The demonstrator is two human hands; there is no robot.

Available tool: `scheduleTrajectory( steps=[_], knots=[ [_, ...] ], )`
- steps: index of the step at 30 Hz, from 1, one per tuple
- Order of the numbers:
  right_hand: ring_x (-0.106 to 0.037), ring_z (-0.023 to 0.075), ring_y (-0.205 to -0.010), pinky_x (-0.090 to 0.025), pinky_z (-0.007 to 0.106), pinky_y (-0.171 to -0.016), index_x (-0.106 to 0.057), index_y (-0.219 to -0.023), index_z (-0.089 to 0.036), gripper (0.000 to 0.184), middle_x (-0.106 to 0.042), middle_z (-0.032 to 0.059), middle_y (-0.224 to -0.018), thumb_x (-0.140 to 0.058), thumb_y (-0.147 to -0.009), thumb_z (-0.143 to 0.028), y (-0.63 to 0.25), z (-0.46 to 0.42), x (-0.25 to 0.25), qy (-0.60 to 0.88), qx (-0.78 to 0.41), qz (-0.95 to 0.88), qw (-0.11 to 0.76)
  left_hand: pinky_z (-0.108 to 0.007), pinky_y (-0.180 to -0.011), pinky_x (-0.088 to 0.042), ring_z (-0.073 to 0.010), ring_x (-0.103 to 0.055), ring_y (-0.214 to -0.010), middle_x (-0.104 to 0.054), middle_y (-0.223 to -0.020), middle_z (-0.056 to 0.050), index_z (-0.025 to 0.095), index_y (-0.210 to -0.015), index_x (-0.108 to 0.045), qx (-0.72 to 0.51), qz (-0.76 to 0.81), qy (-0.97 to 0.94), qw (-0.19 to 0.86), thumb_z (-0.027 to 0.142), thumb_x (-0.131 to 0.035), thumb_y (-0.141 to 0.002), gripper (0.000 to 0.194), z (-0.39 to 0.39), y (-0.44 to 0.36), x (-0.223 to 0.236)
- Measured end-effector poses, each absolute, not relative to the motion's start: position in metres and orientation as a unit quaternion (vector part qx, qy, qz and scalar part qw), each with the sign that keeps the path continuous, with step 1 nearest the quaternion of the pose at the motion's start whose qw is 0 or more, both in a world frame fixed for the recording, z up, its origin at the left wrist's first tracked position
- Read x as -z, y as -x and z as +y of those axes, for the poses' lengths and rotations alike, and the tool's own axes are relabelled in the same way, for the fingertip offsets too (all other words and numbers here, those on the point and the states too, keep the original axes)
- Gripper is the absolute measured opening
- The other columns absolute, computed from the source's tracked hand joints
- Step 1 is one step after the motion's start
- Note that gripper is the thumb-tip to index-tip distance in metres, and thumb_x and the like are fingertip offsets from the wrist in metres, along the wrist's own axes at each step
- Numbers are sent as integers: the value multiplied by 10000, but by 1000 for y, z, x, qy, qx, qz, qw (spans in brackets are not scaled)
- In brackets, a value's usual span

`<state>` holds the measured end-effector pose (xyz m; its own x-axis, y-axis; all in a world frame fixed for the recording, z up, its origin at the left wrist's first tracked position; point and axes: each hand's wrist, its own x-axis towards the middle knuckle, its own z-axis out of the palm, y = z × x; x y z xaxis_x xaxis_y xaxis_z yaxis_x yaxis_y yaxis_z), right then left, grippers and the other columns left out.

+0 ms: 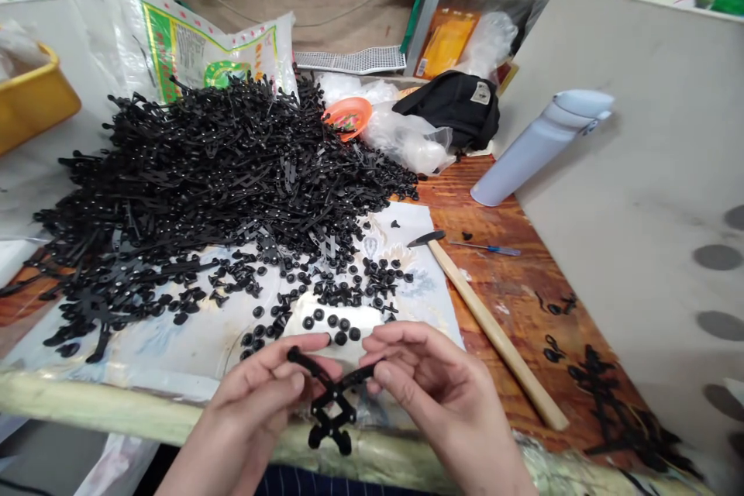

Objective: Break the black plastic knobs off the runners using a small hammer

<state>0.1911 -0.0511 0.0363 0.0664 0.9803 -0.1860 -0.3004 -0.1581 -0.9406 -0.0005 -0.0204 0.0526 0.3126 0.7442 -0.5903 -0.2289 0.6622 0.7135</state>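
Note:
My left hand and my right hand meet at the table's near edge, both closed on one black plastic cross-shaped strip piece. The left fingers pinch its upper left arm, the right fingers pinch its upper right arm. The piece's lower arms hang free between my wrists. Just beyond my fingers lie several small black round caps on a white printed sheet. A big heap of black plastic strips fills the table's left and middle.
A wooden-handled hammer lies right of the sheet, a small blue screwdriver beyond it. A white bottle leans on a grey board. A black bag, orange bowl and yellow bin stand behind.

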Motion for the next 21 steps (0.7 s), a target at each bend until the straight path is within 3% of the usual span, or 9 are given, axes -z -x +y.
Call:
scheduleTrajectory(
  steps=[3, 8, 12, 14, 17, 21],
  knots=[
    [-695, 143, -750, -598, 245, -668, -707, -967, -235, 195, -740, 42, -911, -778, -785, -253, -195, -50, -36, 488, -582, -335, 558, -344, -858, -517, -262, -697, -940, -789, -964, -86, 194, -815, -794, -312, 453, -201, 811, 338, -723, -744, 175, -25, -4, -52],
    [-695, 140, -773, -584, 230, -664, -685, -971, -226, 207, -733, 29, -900, -769, -786, -262, -187, -51, -34, 486, -627, -349, 498, -214, -573, -488, -129, -645, -553, -737, -592, -15, 181, -754, -744, -284, 511, -294, 756, 348, -836, -648, 218, -34, -17, -49],
    [-707, 164, -814, -579, 278, -758, -670, -964, -221, 146, -738, 32, -895, -706, -826, -251, -183, -53, -37, 513, -596, -435, 439, -192, -424, -433, -110, -579, -402, -656, -461, 29, 182, -659, -628, -274, 538, -291, 742, 359, -845, -624, 282, -38, -23, -41],
    [-703, 173, -812, -576, 293, -763, -672, -973, -229, 136, -737, 38, -918, -671, -851, -290, -196, -52, -37, 549, -511, -511, 419, -197, -393, -438, -125, -589, -400, -662, -469, 19, 179, -682, -629, -283, 543, -281, 739, 386, -844, -623, 304, -39, -21, -37],
    [-677, 207, -867, -552, 353, -809, -658, -1024, -235, 230, -714, 71, -1000, -537, -913, -396, -239, -42, -27, 702, -202, -583, 356, -208, -376, -456, -138, -594, -408, -664, -473, 8, 166, -703, -652, -313, 563, -254, 722, 406, -860, -599, 334, -38, -17, -35],
    [-568, 357, -1011, -403, 554, -923, -631, -1062, -154, 321, -636, 182, -1063, -584, -820, -360, -296, -16, -5, 797, -81, -538, 262, -205, -349, -447, -133, -578, -386, -661, -487, 0, 154, -660, -655, -330, 585, -214, 710, 423, -860, -592, 345, -32, -14, -35]
  ],
)
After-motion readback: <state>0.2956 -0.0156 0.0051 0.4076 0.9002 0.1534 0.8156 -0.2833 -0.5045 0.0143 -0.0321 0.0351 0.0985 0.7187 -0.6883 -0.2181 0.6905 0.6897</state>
